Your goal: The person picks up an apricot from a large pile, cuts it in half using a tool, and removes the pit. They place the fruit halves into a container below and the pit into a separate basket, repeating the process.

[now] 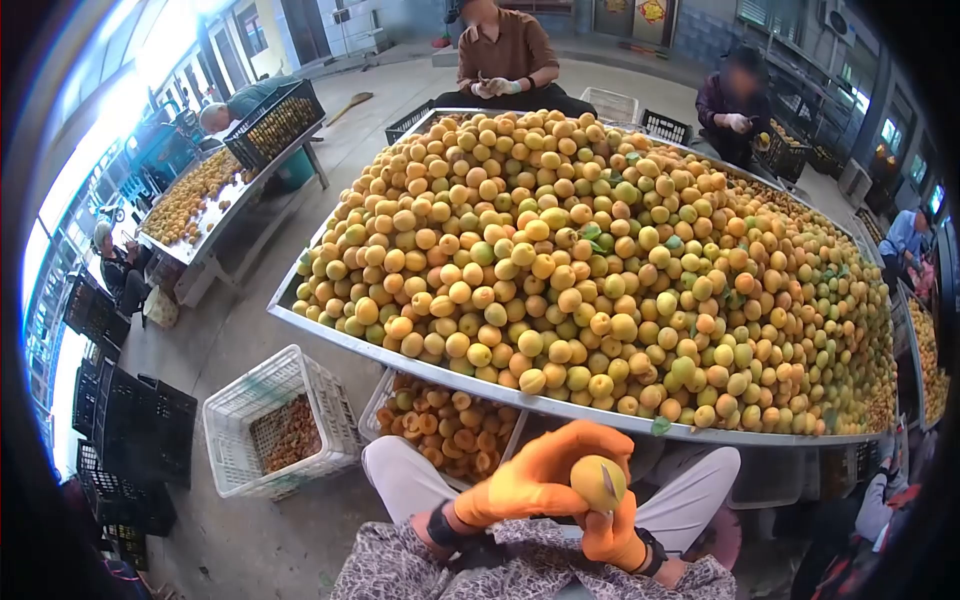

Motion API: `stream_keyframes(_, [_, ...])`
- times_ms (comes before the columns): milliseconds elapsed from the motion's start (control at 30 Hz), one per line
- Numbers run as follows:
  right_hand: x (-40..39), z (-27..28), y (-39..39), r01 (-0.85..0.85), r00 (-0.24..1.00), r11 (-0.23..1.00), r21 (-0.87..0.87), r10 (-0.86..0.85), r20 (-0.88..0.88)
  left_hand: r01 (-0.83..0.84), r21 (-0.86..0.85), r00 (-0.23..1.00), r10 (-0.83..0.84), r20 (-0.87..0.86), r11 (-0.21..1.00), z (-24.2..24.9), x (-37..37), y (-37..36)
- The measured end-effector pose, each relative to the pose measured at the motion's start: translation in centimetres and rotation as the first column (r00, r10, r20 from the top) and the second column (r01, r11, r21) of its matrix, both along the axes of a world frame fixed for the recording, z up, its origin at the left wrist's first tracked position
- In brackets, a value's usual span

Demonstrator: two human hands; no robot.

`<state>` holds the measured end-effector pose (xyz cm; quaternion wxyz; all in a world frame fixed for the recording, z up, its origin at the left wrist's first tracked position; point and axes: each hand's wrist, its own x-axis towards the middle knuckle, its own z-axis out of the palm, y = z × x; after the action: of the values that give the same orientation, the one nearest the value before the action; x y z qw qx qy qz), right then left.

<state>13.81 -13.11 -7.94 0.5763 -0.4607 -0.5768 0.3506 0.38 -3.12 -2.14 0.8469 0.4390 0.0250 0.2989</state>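
Both hands wear orange gloves and meet above my lap, in front of the table edge. My left hand (535,472) curves around a yellow apricot (597,482), its thumb against the fruit's side. My right hand (613,540) is closed just below, thumb pressed up under the apricot. A narrow grey strip, like a thin blade or a slit, shows on the fruit's face; any handle is hidden in the right hand. Under the table edge, a crate of halved apricots (450,428) stands by my knees. Whole apricots (560,260) are heaped on the large metal-edged table (400,355).
At my left, a white plastic crate (225,440) holds a layer of brownish pits. Black crates (145,430) are stacked farther left. People sit across the table (505,60) and at its far right (735,110). Another fruit table (215,225) stands back left.
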Motion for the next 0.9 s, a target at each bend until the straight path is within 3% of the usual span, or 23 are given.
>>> stream_keyframes(33, [0.0, -0.3, 0.2, 0.026, 0.994, 0.997, 0.066, -0.019, -0.111, -0.004, 0.030, 0.999, 0.005, -0.036, 1.000, -0.2, 0.1, -0.4])
stream_keyframes(67, [0.2, -0.9, 0.6, 0.019, 1.000, 0.993, 0.116, -0.020, 0.001, -0.015, -0.022, 1.000, 0.015, -0.021, 1.000, -0.5, 0.4, -1.2])
stream_keyframes(100, [0.1, -0.9, 0.6, 0.020, 1.000, 0.993, 0.116, -0.021, 0.005, -0.028, -0.077, 1.000, 0.027, -0.005, 0.997, -0.6, 0.7, -1.9])
stream_keyframes(167, [-0.1, -0.4, 0.3, 0.017, 0.990, 0.999, 0.046, -0.011, -0.138, -0.069, 0.008, 0.997, 0.069, -0.039, 0.998, -0.2, 0.3, -1.4])
stream_keyframes(200, [0.4, 0.1, 0.5, 0.015, 1.000, 0.994, 0.106, -0.017, 0.018, -0.089, 0.187, 0.989, 0.110, -0.101, 0.978, -0.4, -0.2, -0.7])
stream_keyframes(233, [0.8, 0.0, 0.3, 0.008, 1.000, 0.995, 0.103, -0.010, 0.018, -0.094, 0.362, 0.974, 0.160, -0.158, 0.927, -0.3, -0.8, 0.1])
stream_keyframes(300, [1.6, -0.7, 0.0, -0.060, 0.993, 0.998, 0.032, 0.057, 0.099, 0.039, 0.714, 0.934, 0.229, -0.275, 0.699, 1.0, -1.9, 2.2])
stream_keyframes(367, [2.3, -0.7, 0.7, -0.114, 0.979, 0.994, 0.000, 0.112, 0.171, 0.145, 0.848, 0.926, 0.233, -0.298, 0.509, 1.8, -2.3, 4.1])
stream_keyframes(433, [2.2, 0.0, 1.2, -0.152, 0.980, 0.988, -0.006, 0.151, 0.131, 0.194, 0.809, 0.927, 0.166, -0.336, 0.555, 0.9, -1.9, 4.1])
stream_keyframes(467, [2.1, -0.4, 0.9, -0.152, 0.983, 0.986, 0.068, 0.144, 0.114, 0.160, 0.532, 0.961, -0.008, -0.276, 0.831, 0.1, -1.6, 3.1])
stream_keyframes(500, [1.6, -0.5, 1.1, -0.151, 0.983, 0.986, 0.077, 0.141, 0.115, 0.168, 0.166, 0.979, -0.144, -0.146, 0.972, -0.6, -1.2, 2.0])
stream_keyframes(533, [0.6, -0.7, 1.6, -0.063, 0.997, 0.983, 0.174, 0.056, 0.047, 0.095, 0.020, 0.994, -0.094, -0.056, 0.995, -0.4, -0.7, 0.4])
stream_keyframes(567, [0.0, -0.7, 1.8, 0.030, 0.999, 0.964, 0.262, -0.023, -0.030, 0.015, 0.003, 0.998, -0.015, -0.053, 1.000, -0.2, -0.3, -0.7])
stream_keyframes(633, [0.6, 0.1, 1.5, -0.008, 0.999, 0.969, 0.245, 0.017, -0.034, -0.120, 0.136, 0.988, 0.133, -0.085, 0.983, -0.8, -0.7, -0.9])
stream_keyframes(667, [1.1, 1.2, 1.5, -0.049, 0.997, 0.984, 0.169, 0.039, 0.061, -0.120, 0.318, 0.983, 0.157, -0.093, 0.940, -0.7, -1.1, 0.0])
stream_keyframes(700, [1.6, 1.8, 1.3, -0.083, 0.986, 0.993, 0.084, 0.070, 0.151, -0.112, 0.485, 0.978, 0.183, -0.101, 0.868, -0.2, -1.5, 1.2])
stream_keyframes(733, [3.0, 0.5, 1.3, -0.213, 0.966, 0.977, -0.007, 0.212, 0.150, -0.094, 0.631, 0.967, 0.221, -0.127, 0.770, 0.6, -1.9, 2.1])
stream_keyframes(767, [3.2, 0.8, 1.3, -0.219, 0.965, 0.976, -0.007, 0.218, 0.149, -0.049, 0.729, 0.954, 0.247, -0.168, 0.683, 0.9, -2.2, 2.9])
stream_keyframes(833, [3.5, 1.6, 0.9, -0.260, 0.950, 0.947, -0.186, 0.285, 0.125, 0.071, 0.823, 0.933, 0.254, -0.254, 0.563, 1.0, -2.6, 4.1])
stream_keyframes(900, [2.9, 0.5, 0.9, -0.246, 0.957, 0.960, -0.134, 0.263, 0.123, 0.103, 0.787, 0.943, 0.193, -0.272, 0.608, 0.6, -2.0, 3.8])
